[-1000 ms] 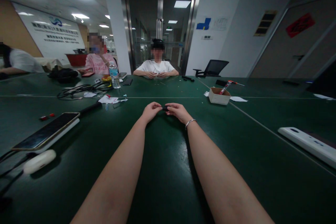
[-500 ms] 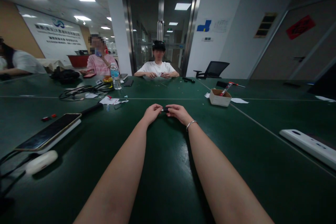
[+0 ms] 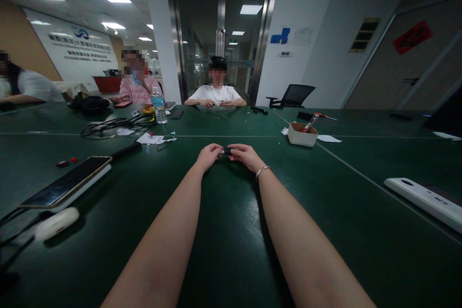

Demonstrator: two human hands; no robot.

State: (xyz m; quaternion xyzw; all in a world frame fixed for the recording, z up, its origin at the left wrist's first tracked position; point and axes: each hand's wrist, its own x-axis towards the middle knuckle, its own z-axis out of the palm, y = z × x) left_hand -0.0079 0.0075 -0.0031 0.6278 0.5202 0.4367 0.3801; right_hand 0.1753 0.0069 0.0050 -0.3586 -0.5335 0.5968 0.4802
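A small dark cylindrical object [image 3: 227,151] with a silvery left end is held level between my two hands, above the green table [image 3: 231,231]. My left hand [image 3: 210,156] pinches its silvery end with the fingertips. Closed round its dark right end are the fingers of my right hand [image 3: 247,156], with a silver bracelet [image 3: 263,172] at the wrist. The object is too small to make out its details, and my fingers hide both ends.
At left lie a phone [image 3: 67,182] on a white block, a white oval device [image 3: 57,224] and cables. A bottle [image 3: 159,106], papers, a small box [image 3: 302,134] and a white power strip [image 3: 422,197] are farther around. A person [image 3: 217,92] sits opposite.
Slightly more of the object's silvery end shows beside my left fingertips. My hands have otherwise hardly moved.
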